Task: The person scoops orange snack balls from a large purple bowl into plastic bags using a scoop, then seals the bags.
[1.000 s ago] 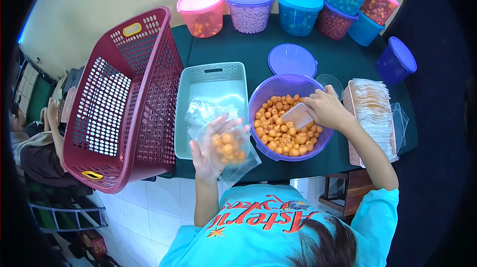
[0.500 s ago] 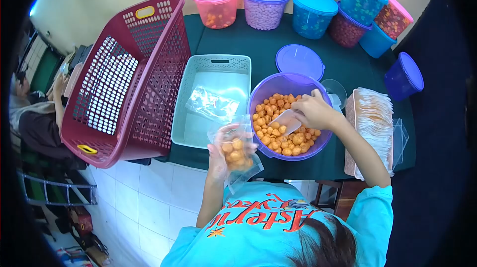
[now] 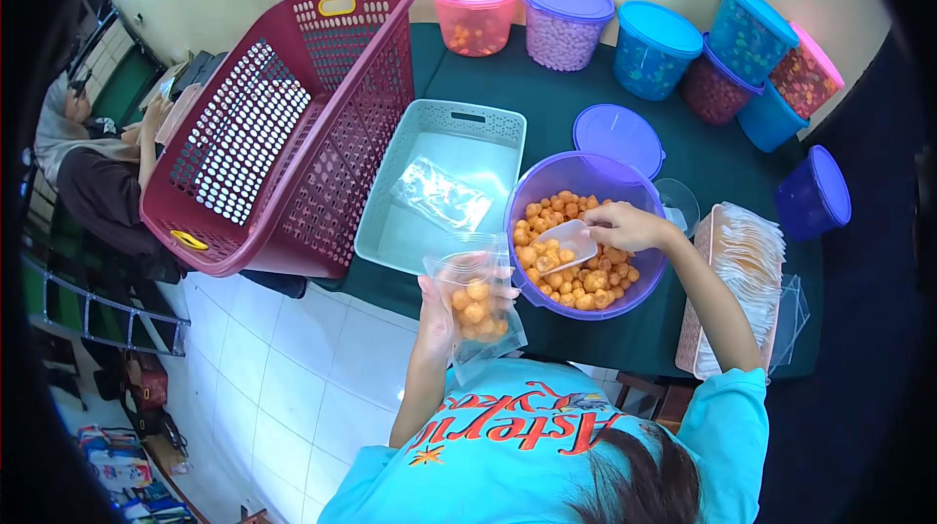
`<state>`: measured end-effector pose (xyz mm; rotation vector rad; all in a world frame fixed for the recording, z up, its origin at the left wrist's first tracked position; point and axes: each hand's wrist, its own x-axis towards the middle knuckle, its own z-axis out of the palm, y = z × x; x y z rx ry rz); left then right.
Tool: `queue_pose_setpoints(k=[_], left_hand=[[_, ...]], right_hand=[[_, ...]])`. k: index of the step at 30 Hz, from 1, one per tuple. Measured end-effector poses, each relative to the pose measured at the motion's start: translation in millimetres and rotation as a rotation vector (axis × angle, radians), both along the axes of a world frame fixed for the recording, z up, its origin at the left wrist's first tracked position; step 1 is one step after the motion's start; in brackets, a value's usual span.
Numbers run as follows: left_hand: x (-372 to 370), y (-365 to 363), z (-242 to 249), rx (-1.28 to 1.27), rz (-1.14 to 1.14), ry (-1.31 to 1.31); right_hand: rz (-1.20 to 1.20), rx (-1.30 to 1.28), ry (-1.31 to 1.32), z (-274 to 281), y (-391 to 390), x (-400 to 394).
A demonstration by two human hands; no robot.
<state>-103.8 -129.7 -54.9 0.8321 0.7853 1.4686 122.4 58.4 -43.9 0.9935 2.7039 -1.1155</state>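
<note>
My left hand (image 3: 439,317) is closed round a clear plastic bag (image 3: 478,314) partly filled with round orange snacks. My right hand (image 3: 627,227) grips a translucent scoop (image 3: 570,245) inside the purple tub (image 3: 547,171). Several orange snacks lie in the scoop, and many more (image 3: 586,288) fill the tub below it. The bag is upright beside the tub's left rim. Left of the tub, a pale green tray (image 3: 390,243) holds a flat, shiny clear packet (image 3: 441,194).
A large maroon basket (image 3: 337,158) stands at the left. Lidded tubs, such as a pink one (image 3: 475,12), line the back. A purple lid (image 3: 619,139) lies behind the open tub. A pink basket (image 3: 705,314) of packets is at right. Another person (image 3: 107,178) sits far left.
The view has shifted, so the table items appear displaced. My right hand's scoop now carries snacks and sits more level. My left hand still holds the bag.
</note>
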Motion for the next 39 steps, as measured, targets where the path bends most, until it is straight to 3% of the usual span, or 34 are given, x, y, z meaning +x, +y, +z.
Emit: queue_pose_setpoints(k=[5, 7, 11, 16, 18, 21, 22, 24, 29, 32, 37, 38, 39], left_hand=[[-3, 3, 8, 0.007, -0.033, -0.094], [-5, 7, 8, -0.045, -0.175, -0.264], [2, 21, 13, -0.075, -0.393, -0.128], [17, 32, 25, -0.084, -0.481, -0.017], [17, 37, 24, -0.01, -0.586, -0.097], [15, 45, 20, -0.012, -0.634, -0.016], [14, 47, 19, -0.019, -0.649, -0.014], [13, 50, 18, 0.006, -0.642, -0.01], [7, 54, 14, 0.024, -0.66, 0.004], [2, 57, 12, 0.037, -0.681, -0.092], [3, 59, 20, 0.117, -0.66, -0.164], [5, 62, 24, 0.21, -0.605, -0.06], [6, 64, 28, 0.303, -0.549, 0.046]], right_hand=[[-0.045, -0.12, 0.074, 26, 4, 6], [-0.049, -0.117, 0.168, 41, 4, 8], [-0.123, -0.143, 0.222, 91, 7, 12], [-0.1, 0.122, 0.19, 151, -10, -1], [0.061, 0.485, 0.097, 164, -28, -12], [0.202, 0.669, -0.078, 180, -61, -39], [0.186, 0.664, -0.079, 178, -71, -46], [0.225, 0.968, -0.115, 174, -86, -54], [0.047, 0.987, 0.0, 195, -77, -31], [-0.212, 0.881, -0.012, 188, -67, -6], [-0.399, 0.576, -0.171, 127, -50, 23], [-0.4, 0.52, -0.205, 112, -49, 25], [-0.42, 0.636, -0.124, 94, -51, 24]])
